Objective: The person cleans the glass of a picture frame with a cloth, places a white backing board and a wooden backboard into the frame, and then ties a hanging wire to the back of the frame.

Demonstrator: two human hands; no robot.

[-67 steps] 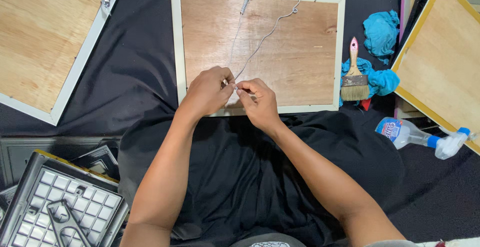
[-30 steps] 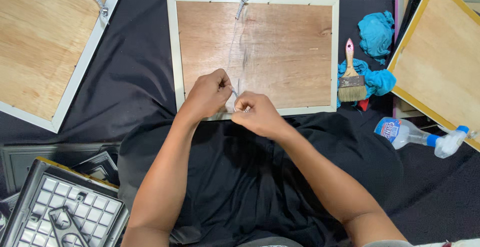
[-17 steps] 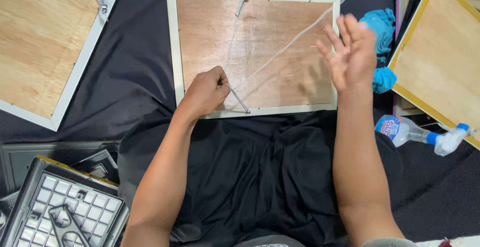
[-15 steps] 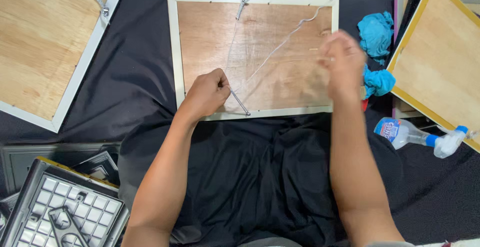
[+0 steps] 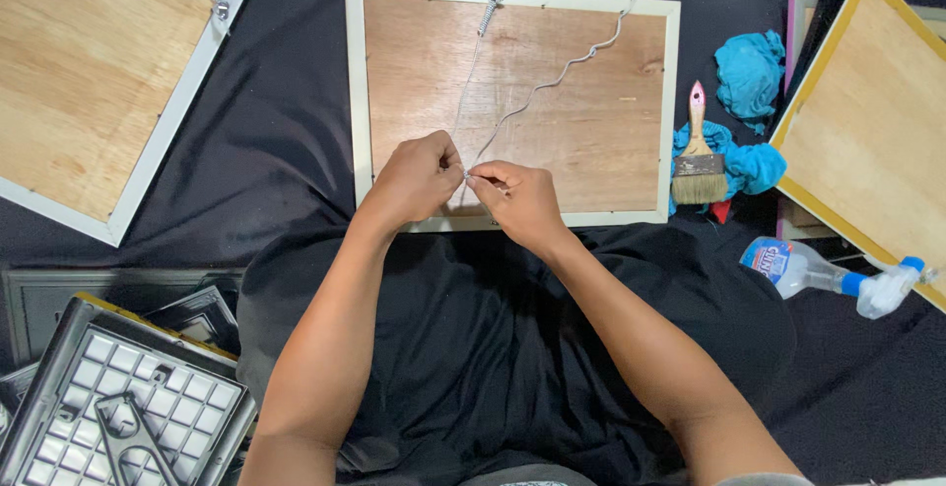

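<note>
Centrally, left hand (image 5: 419,175) & right hand (image 5: 520,197) each pinch one wire (image 5: 552,82) over one frame back (image 5: 591,131); 3 wood-backed frames total; 1 brush (image 5: 697,156), 1 spray bottle (image 5: 818,274) at right.

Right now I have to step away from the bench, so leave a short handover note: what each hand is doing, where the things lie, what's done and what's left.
Left hand: closed, pinching the wire at the frame's near edge.
Right hand: closed, fingers on the same wire, touching the left hand.
Picture frame: face down on black cloth, wooden back up.
Done: the wire is twisted fast at the fitting on the far edge; its free end trails past the far right corner.
Left: the near end is not yet visibly fastened; the hands hide the spot.
Nearby: paintbrush and spray bottle to the right.
</note>
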